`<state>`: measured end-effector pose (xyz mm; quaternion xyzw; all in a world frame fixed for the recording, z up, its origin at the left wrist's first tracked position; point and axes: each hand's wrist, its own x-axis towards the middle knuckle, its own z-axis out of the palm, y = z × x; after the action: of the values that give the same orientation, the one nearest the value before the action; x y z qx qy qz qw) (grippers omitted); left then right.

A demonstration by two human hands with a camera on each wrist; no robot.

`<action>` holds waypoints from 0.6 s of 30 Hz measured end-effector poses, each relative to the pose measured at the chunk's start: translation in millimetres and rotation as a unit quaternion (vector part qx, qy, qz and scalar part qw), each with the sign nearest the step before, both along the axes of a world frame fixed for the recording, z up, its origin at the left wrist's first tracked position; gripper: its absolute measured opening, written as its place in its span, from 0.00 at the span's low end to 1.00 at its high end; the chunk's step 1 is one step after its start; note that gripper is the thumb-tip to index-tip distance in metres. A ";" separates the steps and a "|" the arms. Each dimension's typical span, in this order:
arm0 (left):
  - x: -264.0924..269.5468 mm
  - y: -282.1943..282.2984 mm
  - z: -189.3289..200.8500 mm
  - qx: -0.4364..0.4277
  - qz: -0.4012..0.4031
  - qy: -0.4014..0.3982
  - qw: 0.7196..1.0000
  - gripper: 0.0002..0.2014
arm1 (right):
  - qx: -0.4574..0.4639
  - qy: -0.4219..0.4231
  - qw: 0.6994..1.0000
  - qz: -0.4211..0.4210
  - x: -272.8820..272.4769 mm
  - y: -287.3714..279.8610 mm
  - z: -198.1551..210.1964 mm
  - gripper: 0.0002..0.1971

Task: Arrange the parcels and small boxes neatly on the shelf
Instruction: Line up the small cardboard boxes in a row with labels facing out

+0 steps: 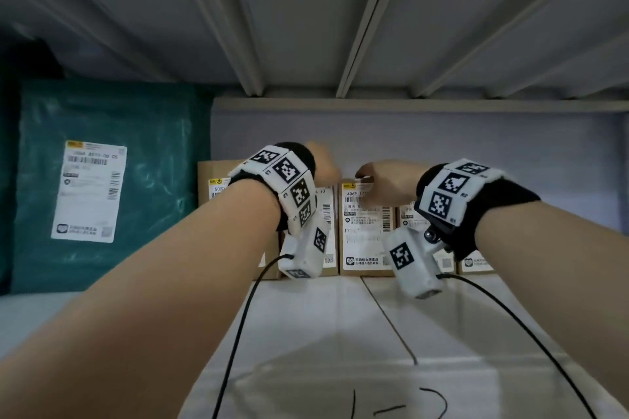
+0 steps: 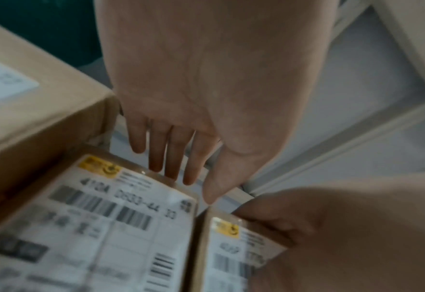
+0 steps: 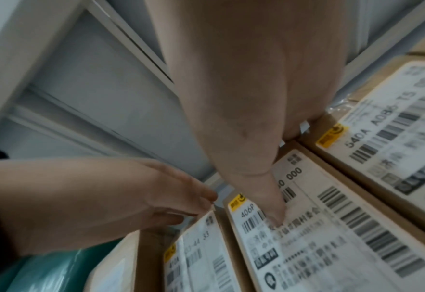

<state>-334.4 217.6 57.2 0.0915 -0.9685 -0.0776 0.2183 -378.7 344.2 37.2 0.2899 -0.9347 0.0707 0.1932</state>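
Observation:
Several brown cardboard boxes with white labels stand in a row at the back of the shelf. My right hand (image 1: 377, 180) (image 3: 268, 177) grips the top of the 406P box (image 1: 366, 238) (image 3: 318, 237), thumb on its label and fingers over the top edge. My left hand (image 1: 323, 163) (image 2: 188, 183) hovers with straight fingers over the top rear edge of the 410A box (image 2: 106, 227) (image 3: 201, 256), just left of the 406P box; whether it touches the box is unclear. A taller 502D box (image 1: 218, 180) stands further left. The 540A box (image 3: 393, 138) is on the right.
A large green plastic parcel (image 1: 102, 180) with a white label leans at the left of the shelf. The white shelf board (image 1: 340, 333) stretches in front of the boxes. The ribbed underside of the upper shelf (image 1: 306, 27) sits close overhead. Black cables (image 1: 238, 333) hang from both wrists.

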 end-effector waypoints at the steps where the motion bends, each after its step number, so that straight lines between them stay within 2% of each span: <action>1: -0.2 -1.5 -1.1 -0.015 0.009 -0.013 1.000 0.16 | 0.002 0.006 1.000 0.002 -0.7 -0.1 -0.6 0.21; 5: 2.0 -9.3 -7.8 -0.050 0.004 -0.036 0.998 0.18 | 0.000 0.011 1.000 0.007 -2.2 -3.6 -1.5 0.23; 11: -2.1 -13.3 -10.5 -0.075 -0.024 -0.010 0.997 0.16 | -0.005 0.022 1.000 0.001 -5.3 -4.0 -2.9 0.25; 18: -3.9 -12.9 -10.5 -0.044 -0.020 0.010 0.999 0.17 | -0.024 -0.002 1.000 -0.003 -2.0 -1.3 -0.4 0.33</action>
<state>-338.3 204.8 46.7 0.0613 -0.9705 -0.0401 0.2297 -380.7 343.0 36.8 0.2825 -0.9338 0.0936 0.1987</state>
